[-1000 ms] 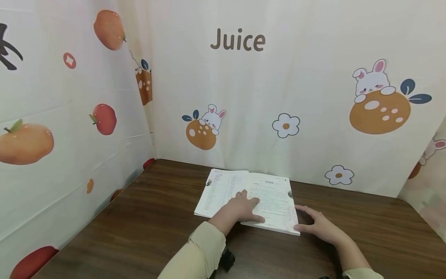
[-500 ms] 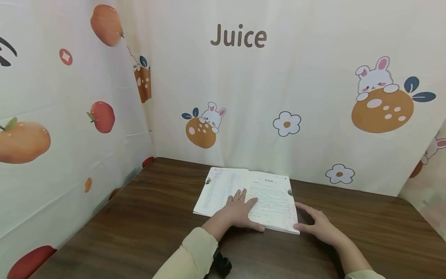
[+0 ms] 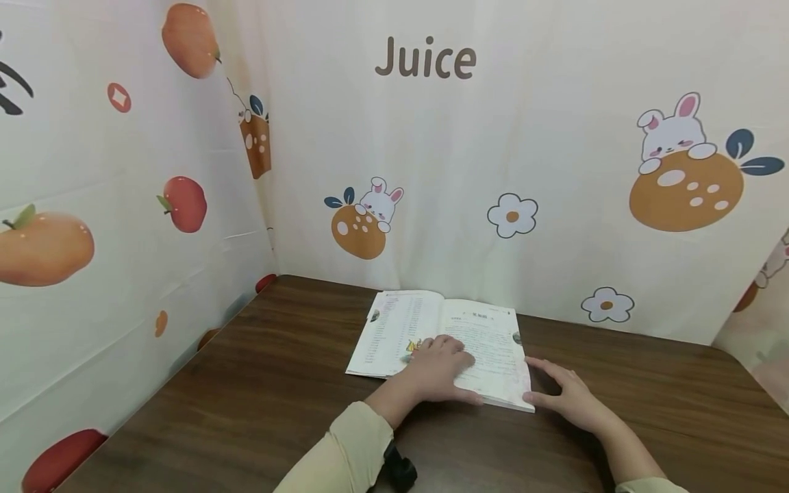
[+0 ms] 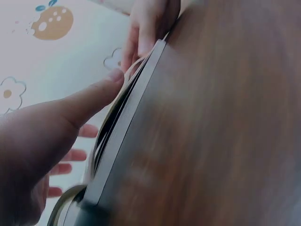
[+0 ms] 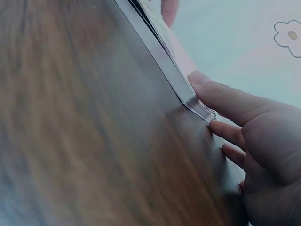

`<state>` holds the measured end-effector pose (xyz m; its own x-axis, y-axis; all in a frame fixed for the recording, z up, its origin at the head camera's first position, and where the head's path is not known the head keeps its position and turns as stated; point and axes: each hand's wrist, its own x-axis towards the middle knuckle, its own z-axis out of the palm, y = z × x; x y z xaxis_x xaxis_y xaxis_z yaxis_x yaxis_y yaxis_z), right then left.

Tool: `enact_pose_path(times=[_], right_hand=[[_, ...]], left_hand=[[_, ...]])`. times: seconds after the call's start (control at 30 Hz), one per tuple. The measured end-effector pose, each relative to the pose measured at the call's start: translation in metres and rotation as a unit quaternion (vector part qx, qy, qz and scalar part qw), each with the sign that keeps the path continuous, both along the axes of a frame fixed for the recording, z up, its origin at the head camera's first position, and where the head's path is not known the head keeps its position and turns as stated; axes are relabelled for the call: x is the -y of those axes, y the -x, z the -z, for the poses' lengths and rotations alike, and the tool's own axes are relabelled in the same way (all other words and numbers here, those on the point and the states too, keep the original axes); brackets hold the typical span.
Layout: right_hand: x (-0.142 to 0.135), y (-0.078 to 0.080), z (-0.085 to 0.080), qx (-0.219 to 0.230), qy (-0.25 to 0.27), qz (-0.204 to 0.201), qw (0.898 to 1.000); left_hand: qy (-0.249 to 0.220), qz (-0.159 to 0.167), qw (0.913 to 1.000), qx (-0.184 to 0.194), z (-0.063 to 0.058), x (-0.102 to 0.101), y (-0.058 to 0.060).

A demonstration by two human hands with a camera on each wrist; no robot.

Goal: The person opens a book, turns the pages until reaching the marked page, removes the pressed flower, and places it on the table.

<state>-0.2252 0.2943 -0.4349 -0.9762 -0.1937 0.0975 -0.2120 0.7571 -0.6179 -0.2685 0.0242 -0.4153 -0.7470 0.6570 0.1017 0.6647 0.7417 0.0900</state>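
Note:
An open book [image 3: 385, 335] with printed pages lies near the back of the table. My left hand [image 3: 437, 373] rests over its lower middle, fingers lightly bent across the right page and thumb along the front edge. In the left wrist view the thumb of the left hand [image 4: 47, 127] lies by the page edges, which gape slightly. My right hand [image 3: 570, 400] is at the book's right edge, thumb at the front corner, forefinger farther up the side. The right wrist view shows the right hand [image 5: 273, 136] touching that corner, fingers loosely spread.
The brown wooden table [image 3: 203, 411] reaches back to a pale curtain [image 3: 444, 171] printed with fruit, rabbits and flowers. Another printed curtain [image 3: 123, 274] runs along the left side. A black device [image 3: 401, 472] sits at the left wrist.
My left hand first slid slightly left, then moved right over the right page, its fingers now more bent. A small coloured picture on the left page has come into sight. The right hand stays put.

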Motion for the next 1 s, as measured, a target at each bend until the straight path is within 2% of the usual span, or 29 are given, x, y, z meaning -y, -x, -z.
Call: enact_pose_path(times=[0.13,0.33,0.57,0.8,0.9,1.0], right_hand=[[0.001,0.0,0.0,-0.02,-0.008,0.005,1.0],[0.002,-0.002,0.001,-0.023,-0.015,0.019,0.999],[0.002,-0.002,0.002,-0.021,-0.015,0.02,0.999],[0.003,-0.003,-0.004,-0.009,0.046,0.007,0.999],[0.004,-0.004,-0.004,-0.006,0.036,0.011,0.999],[0.003,-0.002,-0.002,-0.001,0.01,0.015,1.0]], left_hand=[[-0.021,0.031,0.9993,-0.008,-0.003,-0.011,-0.007],[-0.025,0.05,0.9974,-0.045,-0.004,-0.022,-0.013],[-0.034,0.047,0.9967,-0.057,0.0,-0.025,-0.013],[-0.048,0.033,0.9976,-0.037,0.003,-0.025,-0.012],[-0.059,0.024,0.9974,-0.034,0.004,-0.025,-0.012],[-0.072,0.015,0.9962,-0.048,0.004,-0.026,-0.011]])
